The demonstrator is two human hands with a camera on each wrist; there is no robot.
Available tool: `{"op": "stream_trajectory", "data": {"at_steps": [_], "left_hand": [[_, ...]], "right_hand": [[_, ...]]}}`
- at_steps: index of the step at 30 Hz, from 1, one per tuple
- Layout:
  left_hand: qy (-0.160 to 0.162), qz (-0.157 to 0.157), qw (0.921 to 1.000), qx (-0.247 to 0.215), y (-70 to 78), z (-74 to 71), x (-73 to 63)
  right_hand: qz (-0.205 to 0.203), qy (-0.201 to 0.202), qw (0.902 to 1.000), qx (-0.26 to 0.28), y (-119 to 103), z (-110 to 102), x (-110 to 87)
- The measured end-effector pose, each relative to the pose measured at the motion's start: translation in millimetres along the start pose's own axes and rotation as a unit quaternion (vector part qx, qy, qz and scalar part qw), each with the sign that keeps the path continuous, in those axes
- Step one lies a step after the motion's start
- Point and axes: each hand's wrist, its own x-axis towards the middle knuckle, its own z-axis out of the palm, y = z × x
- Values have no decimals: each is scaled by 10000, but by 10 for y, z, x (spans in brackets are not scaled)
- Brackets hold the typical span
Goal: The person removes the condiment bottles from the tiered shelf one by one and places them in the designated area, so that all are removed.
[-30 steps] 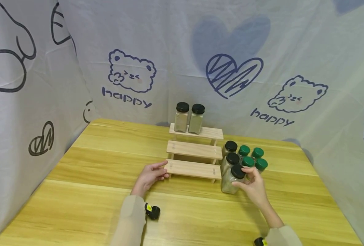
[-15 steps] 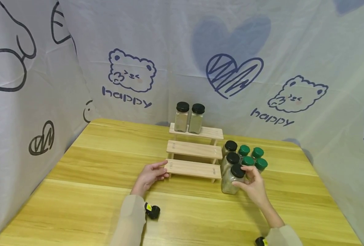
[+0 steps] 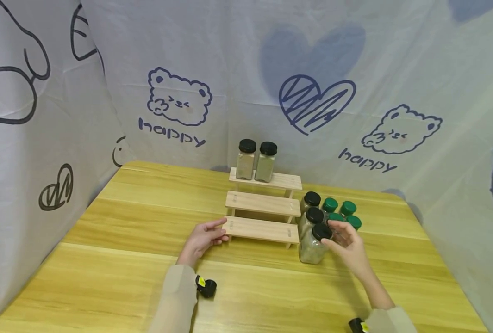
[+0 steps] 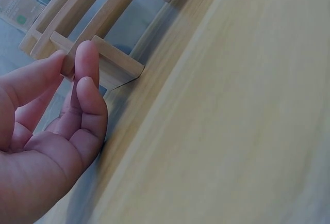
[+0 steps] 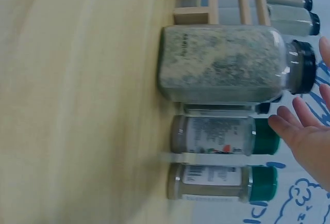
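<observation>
A three-step wooden rack [image 3: 260,230] stands on the table, and my left hand [image 3: 202,238] pinches the left end of its lowest step. The left wrist view shows the thumb and finger of that left hand [image 4: 67,115] on the board's end. My right hand [image 3: 348,247] is beside the front black-lidded spice jar [image 3: 312,249], fingers loosely bent. In the right wrist view a gap shows between the right hand [image 5: 309,136] and the lid of this spice jar [image 5: 221,64]. The jar stands upright right of the rack.
Two black-lidded jars [image 3: 265,167] stand on the top step. Behind the front jar are two more black-lidded jars [image 3: 310,221]. Several green-lidded spice bottles [image 3: 330,204] stand to their right. A printed cloth [image 3: 246,69] hangs behind the table [image 3: 146,208].
My right hand has come off the front jar's lid and shifted slightly right. The jar stays in place. My left hand keeps its hold on the rack.
</observation>
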Motion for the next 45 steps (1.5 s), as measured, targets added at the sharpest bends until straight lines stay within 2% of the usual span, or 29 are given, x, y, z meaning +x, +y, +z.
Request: {"op": "stream_trajectory", "data": {"at_steps": [2, 4, 7, 9, 10, 14, 17, 18, 20, 21, 27, 29, 32, 36, 37, 43, 44, 45], "left_hand": [[3, 6, 10000, 9, -3, 0, 1], [-1, 22, 10000, 13, -4, -1, 1], [-1, 25, 10000, 19, -7, 0, 2], [6, 30, 10000, 26, -10, -1, 3], [14, 21, 10000, 30, -14, 0, 5], [32, -15, 10000, 39, -25, -1, 13], [39, -33, 10000, 44, -29, -1, 14], [40, -34, 10000, 37, -29, 0, 14], [40, -16, 10000, 27, -26, 2, 10], [34, -15, 10000, 25, -25, 4, 8], [22, -23, 10000, 16, -18, 15, -1], [26, -13, 10000, 14, -13, 16, -5], [14, -2, 10000, 23, -7, 14, -6], [4, 11, 10000, 45, 3, 11, -4], [2, 15, 10000, 47, 5, 10, -3], [1, 32, 10000, 47, 5, 1, 11], [3, 40, 10000, 25, 3, -3, 13], [4, 43, 10000, 0, -1, -8, 17]], "right_hand": [[-66, -6, 9999, 123, 0, -37, 10], [-251, -49, 9989, 392, 104, -97, 21], [-553, -93, 9973, 480, 360, -203, 35], [-641, -167, 9954, 692, 450, -246, 48], [-592, -171, 9956, 704, 422, -252, 52], [-623, -154, 9960, 617, 792, -328, 83], [-685, -38, 9974, 217, 1202, -384, 118], [-697, -34, 9974, 167, 1218, -377, 134], [-676, -24, 9977, 93, 1135, -334, 175], [-645, -39, 9979, 60, 990, -289, 192], [-395, -98, 9990, -156, -274, 86, 255], [-318, -61, 9991, -256, -491, 164, 272], [-249, 12, 9993, -266, -512, 205, 316], [-335, 22, 9994, -84, -377, 234, 401], [-460, -61, 9988, 142, -159, 216, 440], [-656, 111, 9973, 296, -156, 352, 597], [-646, 210, 9975, 176, -330, 403, 617], [-640, 252, 9975, 140, -331, 427, 648]]}}
